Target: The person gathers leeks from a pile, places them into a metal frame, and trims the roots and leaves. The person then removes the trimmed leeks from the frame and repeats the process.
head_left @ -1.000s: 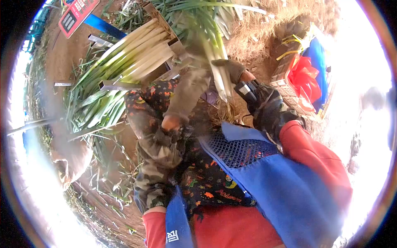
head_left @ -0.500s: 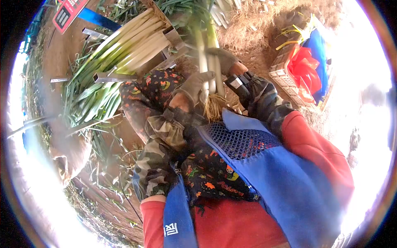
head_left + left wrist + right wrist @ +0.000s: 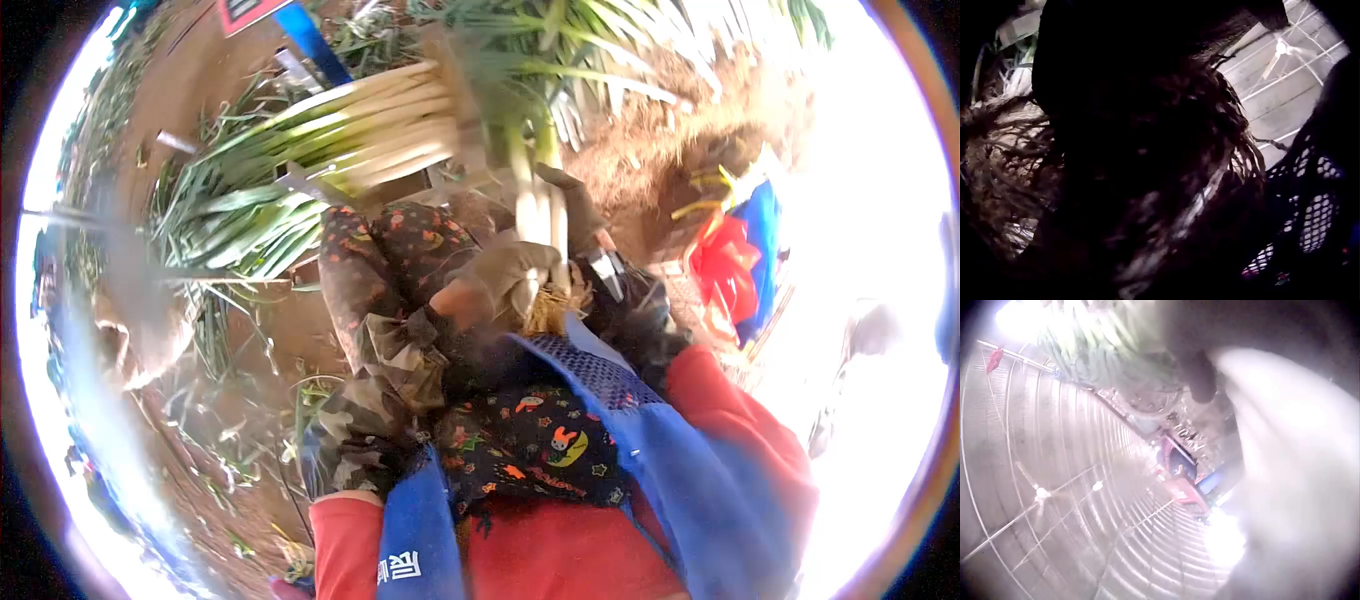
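In the head view a few long leeks (image 3: 540,215) stand upright before my lap, green tops away from me and tan roots (image 3: 550,312) toward my vest. My gloved left hand (image 3: 525,275) grips their white ends just above the roots. Farther up the stalks, my gloved right hand (image 3: 578,200) holds them from the right side. The left wrist view is mostly dark, with stringy roots (image 3: 1010,162) close to the lens. A blurred white leek stalk (image 3: 1297,437) fills the right side of the right wrist view, beside a dark gloved finger (image 3: 1202,381).
A bundle of leeks (image 3: 390,125) lies in a metal frame (image 3: 305,185) at left. More leeks (image 3: 600,45) lie ahead on the soil. A blue post with a red scale display (image 3: 245,12) stands behind the frame. Red and blue bags (image 3: 725,270) sit in a crate at right.
My left hand has come from the left onto the lower ends of the leeks. The leeks are now nearer my vest, and the right hand stays on them. The head view has shifted.
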Demonstrator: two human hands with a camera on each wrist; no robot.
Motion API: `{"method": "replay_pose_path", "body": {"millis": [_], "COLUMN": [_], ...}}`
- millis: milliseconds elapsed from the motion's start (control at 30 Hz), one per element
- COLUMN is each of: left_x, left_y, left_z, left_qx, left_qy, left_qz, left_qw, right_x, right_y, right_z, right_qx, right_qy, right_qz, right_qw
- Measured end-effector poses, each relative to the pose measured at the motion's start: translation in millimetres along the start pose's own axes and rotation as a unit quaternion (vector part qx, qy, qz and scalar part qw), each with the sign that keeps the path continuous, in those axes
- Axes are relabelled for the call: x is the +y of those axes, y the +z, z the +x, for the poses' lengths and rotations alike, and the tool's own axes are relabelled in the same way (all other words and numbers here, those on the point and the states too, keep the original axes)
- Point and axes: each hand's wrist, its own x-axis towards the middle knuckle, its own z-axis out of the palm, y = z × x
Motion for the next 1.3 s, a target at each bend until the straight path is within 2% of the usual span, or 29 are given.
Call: {"method": "replay_pose_path", "body": {"millis": [67,200,333,533,633,767,800,900,933,1000,1033,1100,1133,1167,1233,1300], "left_x": [30.7,68.0,81.5,42.1,1.7,1.7,-20.5,-48.5,-56.4,-57.4,-57.4,-66.5,-73.3,-67.3,-51.3,-35.1], "left_y": [12.5,6.1,-13.8,-61.7,-111.6,-101.2,-113.7,-146.5,-151.5,-154.2,-156.5,-167.1,-174.9,-176.1,-176.5,-179.5], "left_z": [-15.4,-65.3,-134.5,-231.3,-262.1,-289.5,-291.0,-297.0,-297.7,-298.3,-296.6,-291.8,-288.8,-287.5,-282.6,-274.1], "left_qx": [0.03,0.055,0.098,0.216,0.331,0.509,0.519,0.525,0.517,0.535,0.543,0.559,0.566,0.553,0.548,0.563], "left_qy": [0.04,0.156,0.243,0.309,0.277,0.254,0.312,0.272,0.294,0.263,0.246,0.23,0.223,0.224,0.223,0.216], "left_qz": [0.015,-0.027,-0.077,-0.212,-0.194,-0.17,-0.082,-0.114,-0.184,-0.234,-0.258,-0.203,-0.165,-0.189,-0.193,-0.153], "left_qw": [0.999,0.986,0.962,0.902,0.881,0.805,0.792,0.798,0.782,0.768,0.76,0.77,0.776,0.78,0.783,0.783], "right_x": [-23.6,-56.9,-80.0,-102.2,-96.2,-68.4,-57.3,-14.9,3.1,33.8,49.2,75.3,76.1,71.8,68.6,72.0], "right_y": [13.5,41.3,90.9,193.1,252.7,311.1,320.1,323.4,318.0,303.5,300.1,308.9,296.0,290.3,261.8,220.0], "right_z": [18.3,20.8,31.9,56.7,67.0,86.6,93.8,119.2,130.4,152.5,162.0,173.5,199.9,219.1,270.6,316.8], "right_qx": [0.113,0.02,-0.037,-0.12,-0.155,-0.171,-0.173,-0.185,-0.194,-0.215,-0.201,-0.167,-0.16,-0.112,-0.17,-0.239], "right_qy": [0.055,0.033,-0.039,-0.186,-0.274,-0.376,-0.395,-0.424,-0.418,-0.397,-0.359,-0.29,-0.271,-0.196,-0.301,-0.375], "right_qz": [-0.041,-0.082,-0.116,-0.227,-0.322,-0.475,-0.521,-0.645,-0.674,-0.717,-0.695,-0.631,-0.679,-0.777,-0.842,-0.82], "right_qw": [0.991,0.996,0.992,0.948,0.893,0.777,0.737,0.608,0.577,0.531,0.59,0.7,0.663,0.588,0.414,0.361]}}
